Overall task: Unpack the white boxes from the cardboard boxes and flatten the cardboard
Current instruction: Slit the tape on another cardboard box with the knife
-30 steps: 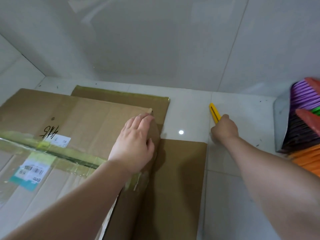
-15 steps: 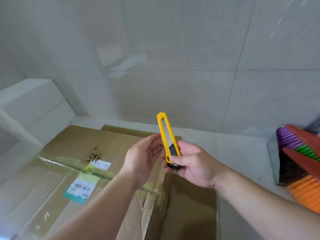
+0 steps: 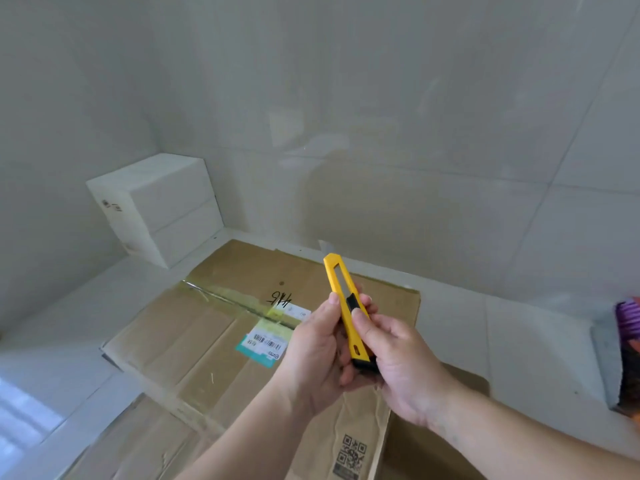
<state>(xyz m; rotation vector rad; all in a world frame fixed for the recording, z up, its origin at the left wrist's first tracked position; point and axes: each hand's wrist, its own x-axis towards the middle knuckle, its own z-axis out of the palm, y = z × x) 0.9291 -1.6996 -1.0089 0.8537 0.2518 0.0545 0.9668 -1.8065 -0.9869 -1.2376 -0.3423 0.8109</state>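
i have the knife (image 3: 348, 311) up in front of me, both hands on it. my right hand (image 3: 403, 368) wraps the lower end of the knife, thumb lying on its black slider; my left hand (image 3: 318, 351) pinches the knife's left side, thumb against the yellow edge. the knife's long axis runs up and slightly left, tip pointing away from me; i cannot tell whether any blade is out.

the cardboard (image 3: 221, 327) lies below and just left of the knife, flat on the pale floor, so my left hand is the nearer one to it. its tape seam (image 3: 235, 301) runs from the far left toward the knife, glossy and yellowed over matte brown board, with a label (image 3: 265, 342) close to the knife. my guess is the next cut follows that seam, which means tipping the knife down and leftward.

farther off, up-left of the knife, white boxes (image 3: 156, 209) sit stacked in the corner, smooth and square-edged, against glossy wall tiles.
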